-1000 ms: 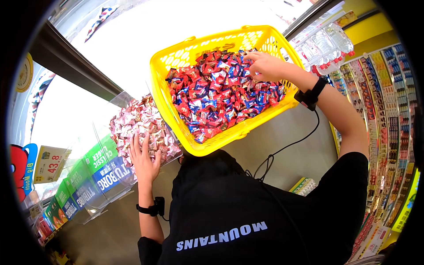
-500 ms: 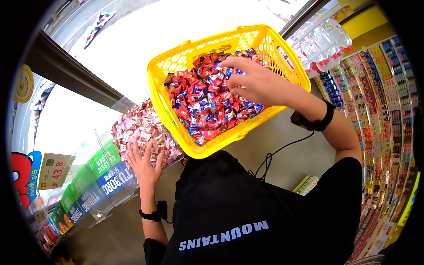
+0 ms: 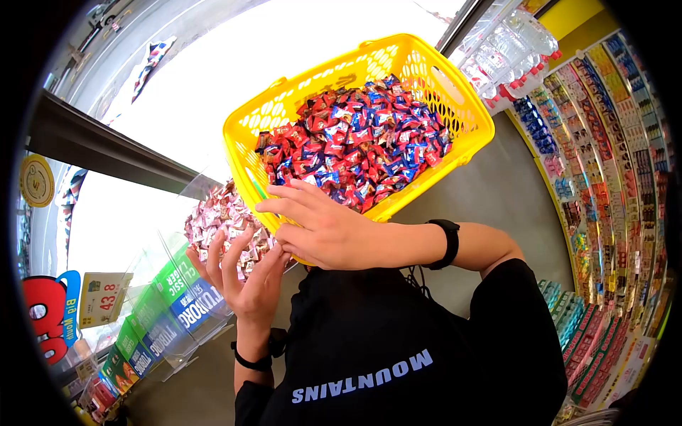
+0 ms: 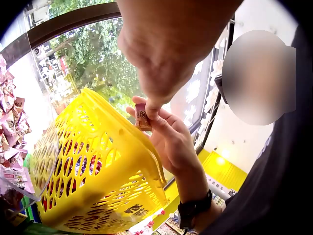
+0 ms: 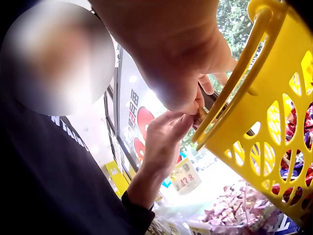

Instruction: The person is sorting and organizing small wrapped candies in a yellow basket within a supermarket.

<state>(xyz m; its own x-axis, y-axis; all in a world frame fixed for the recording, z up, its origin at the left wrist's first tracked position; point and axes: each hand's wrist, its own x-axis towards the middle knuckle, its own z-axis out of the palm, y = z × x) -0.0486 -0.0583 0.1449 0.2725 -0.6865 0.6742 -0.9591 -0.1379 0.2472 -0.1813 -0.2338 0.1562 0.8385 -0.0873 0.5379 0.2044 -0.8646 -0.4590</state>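
My left hand (image 3: 249,287) and right hand (image 3: 330,228) meet at the thumbs beside the yellow basket's near left corner. Between them is a small wrapped candy (image 4: 142,116) with a pink and brown wrapper, pinched by the fingertips of both hands. In the right wrist view only a bit of this candy (image 5: 199,116) shows past the fingers. The left hand's other fingers are spread over pink-wrapped candies (image 3: 217,213). Red and blue wrapped candies (image 3: 355,138) fill the yellow basket (image 3: 245,142), and the right hand's fingers overlap its rim in the head view.
A clear plastic bin (image 3: 177,245) holds the pink candies. Tuborg cartons (image 3: 188,302) and a price card (image 3: 104,299) stand to the left. Water bottles (image 3: 508,53) are at the far right, with product shelves (image 3: 604,177) curving down that side.
My right hand has left the candies in the basket and moved left to meet my left hand. The left hand has risen from the pink candies, and a candy is now between the two.
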